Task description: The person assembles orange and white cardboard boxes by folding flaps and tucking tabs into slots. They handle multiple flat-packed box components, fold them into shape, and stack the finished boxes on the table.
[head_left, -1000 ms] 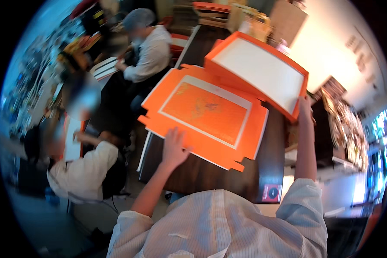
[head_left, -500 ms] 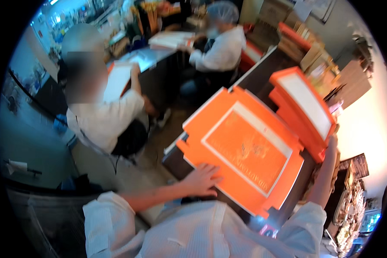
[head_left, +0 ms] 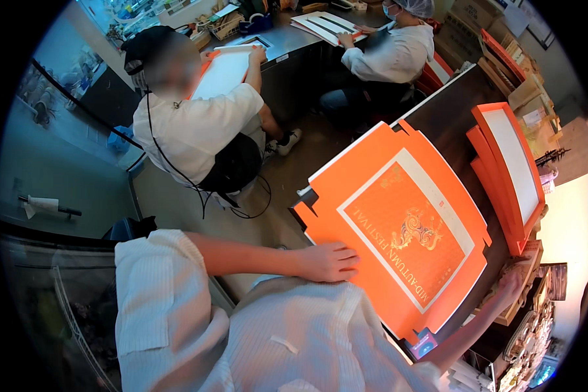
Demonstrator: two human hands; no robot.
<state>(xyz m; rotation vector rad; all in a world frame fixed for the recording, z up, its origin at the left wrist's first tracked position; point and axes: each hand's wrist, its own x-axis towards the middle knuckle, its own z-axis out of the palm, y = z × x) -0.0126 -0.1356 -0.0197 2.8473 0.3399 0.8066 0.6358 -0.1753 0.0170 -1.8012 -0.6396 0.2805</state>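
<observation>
A flat orange box blank point(head_left: 405, 228) with notched corners, a white border and gold print lies on the dark table. My left hand point(head_left: 332, 262) rests on its near left edge, fingers lying flat over the orange board, gripping nothing. Off to the right, my right hand point(head_left: 513, 281) reaches past the table to a shallow brown wooden or cardboard box point(head_left: 526, 297); its fingers are small and partly hidden, so what they hold does not show. Beyond the blank stands a stack of folded orange box parts point(head_left: 509, 173) with a white panel.
Two people in white tops sit across the room, handling a white panel point(head_left: 222, 73) and white-and-orange boards point(head_left: 323, 27). Brown cartons point(head_left: 473, 16) and stacked boxes line the right wall. The dark table point(head_left: 431, 108) runs diagonally. A black cable point(head_left: 255, 202) lies on the floor.
My view has shifted, so the room sits differently. My left hand stays at the blank's near edge, while my right hand has moved from beside the orange stack down to the brown box.
</observation>
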